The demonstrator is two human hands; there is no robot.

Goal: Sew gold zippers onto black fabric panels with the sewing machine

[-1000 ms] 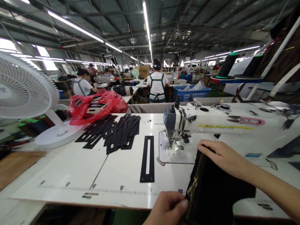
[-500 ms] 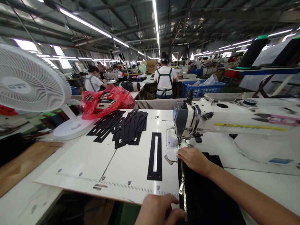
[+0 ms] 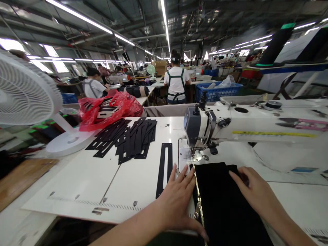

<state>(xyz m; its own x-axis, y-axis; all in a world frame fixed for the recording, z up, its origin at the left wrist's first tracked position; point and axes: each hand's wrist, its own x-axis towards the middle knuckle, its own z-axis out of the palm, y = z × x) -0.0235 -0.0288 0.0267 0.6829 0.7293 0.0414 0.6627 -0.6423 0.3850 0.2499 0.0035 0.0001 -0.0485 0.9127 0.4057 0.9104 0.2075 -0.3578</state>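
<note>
Black fabric (image 3: 225, 201) with a gold metal zipper (image 3: 199, 194) along its left edge lies in front of the sewing machine (image 3: 202, 130). A zipper pull (image 3: 197, 209) hangs on the teeth. My left hand (image 3: 179, 201) lies with fingers spread at the zipper edge, fingertips near the machine's plate and thumb lower down by the zipper. My right hand (image 3: 252, 188) pinches the fabric's upper right edge between thumb and fingers. Beside my left hand, and partly hidden by it, is one black slotted strip (image 3: 161, 171).
A pile of black slotted strips (image 3: 135, 140) lies on the white table (image 3: 77, 181), with a red plastic bag (image 3: 123, 106) behind. At left stands a white fan (image 3: 28, 89). Pink-handled snips (image 3: 307, 123) rest on the machine arm. Co-workers sit further back, by a blue basket (image 3: 217, 91).
The fabric's top edge has come away from the needle area towards me. My right hand has moved from the presser foot to the fabric's right edge; my left hand has moved up and spread out.
</note>
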